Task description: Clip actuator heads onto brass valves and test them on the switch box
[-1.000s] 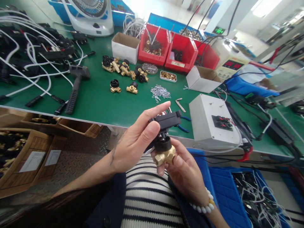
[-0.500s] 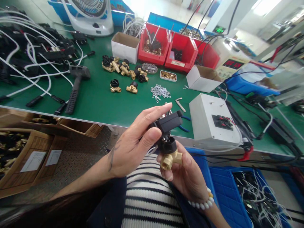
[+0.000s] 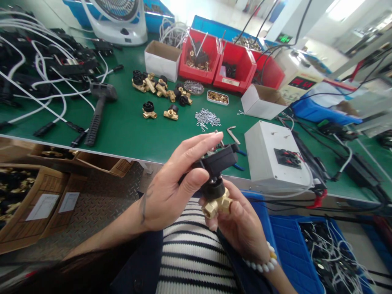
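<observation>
My left hand grips a black plastic actuator block between thumb and fingers, index finger stretched over its top. Below it, my right hand cups a brass valve body with a black round collar on top. The black block sits on the collar, tilted up to the right. Both are held in front of my striped shirt, just off the green table's front edge.
Several brass valves with black caps lie mid-table, with a pile of wire clips. Red bins, small cartons, a white box with terminals, a black hammer, white cables left, a fan at the back. Blue crates stand lower right.
The brass valve has turned in my right hand, its open port swinging round. The black block has tilted and shifted slightly right. Both hands stayed in place.
</observation>
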A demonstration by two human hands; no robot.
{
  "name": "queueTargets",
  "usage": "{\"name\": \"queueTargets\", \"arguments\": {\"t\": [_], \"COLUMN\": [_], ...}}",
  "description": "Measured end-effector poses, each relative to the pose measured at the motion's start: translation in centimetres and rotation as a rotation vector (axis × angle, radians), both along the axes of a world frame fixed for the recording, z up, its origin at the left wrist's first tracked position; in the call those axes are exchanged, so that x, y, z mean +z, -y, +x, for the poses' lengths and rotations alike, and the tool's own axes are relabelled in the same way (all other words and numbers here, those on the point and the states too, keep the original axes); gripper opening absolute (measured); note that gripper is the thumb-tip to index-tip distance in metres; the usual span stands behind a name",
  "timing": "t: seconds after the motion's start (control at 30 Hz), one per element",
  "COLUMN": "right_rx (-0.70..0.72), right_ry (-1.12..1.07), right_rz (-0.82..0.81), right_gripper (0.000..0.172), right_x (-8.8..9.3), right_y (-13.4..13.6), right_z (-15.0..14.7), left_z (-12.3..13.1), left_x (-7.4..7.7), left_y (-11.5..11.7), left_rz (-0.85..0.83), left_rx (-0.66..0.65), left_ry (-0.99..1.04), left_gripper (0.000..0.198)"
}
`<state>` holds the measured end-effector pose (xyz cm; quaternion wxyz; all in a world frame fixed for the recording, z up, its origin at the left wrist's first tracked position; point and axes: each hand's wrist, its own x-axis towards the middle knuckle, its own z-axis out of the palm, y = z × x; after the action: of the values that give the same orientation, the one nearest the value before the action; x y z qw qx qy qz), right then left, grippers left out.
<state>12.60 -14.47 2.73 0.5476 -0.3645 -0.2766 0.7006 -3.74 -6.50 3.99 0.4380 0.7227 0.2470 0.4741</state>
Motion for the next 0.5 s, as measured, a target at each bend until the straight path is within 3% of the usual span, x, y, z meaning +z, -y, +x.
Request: {"name": "queueTargets", "arguments": {"t": [0.17,0.37,0.5], "right_rx": [0.012,-0.134,-0.196], "right_ry": [-0.001,0.138,0.214], "right_rz": [0.024,0.129,0.072], "right_gripper": [0.038,0.034,0.035], "right_x": [-0.06,0.23,0.68], "right_y": [0.08,-0.08,-0.68], "right_z": [0.04,-0.55,-0.68], "left_z": [-0.1,0.08,-0.02], "left_x": [0.29,-0.33,-0.66], "left_y": [-0.04,-0.47,-0.69], "left_rz": [0.072,0.138,0.158], "left_rx": [-0.04,-0.014,-0.033], "left_ry": [-0.06,-0.112,-0.179], "left_gripper": [0.049,0.049,0.061]}}
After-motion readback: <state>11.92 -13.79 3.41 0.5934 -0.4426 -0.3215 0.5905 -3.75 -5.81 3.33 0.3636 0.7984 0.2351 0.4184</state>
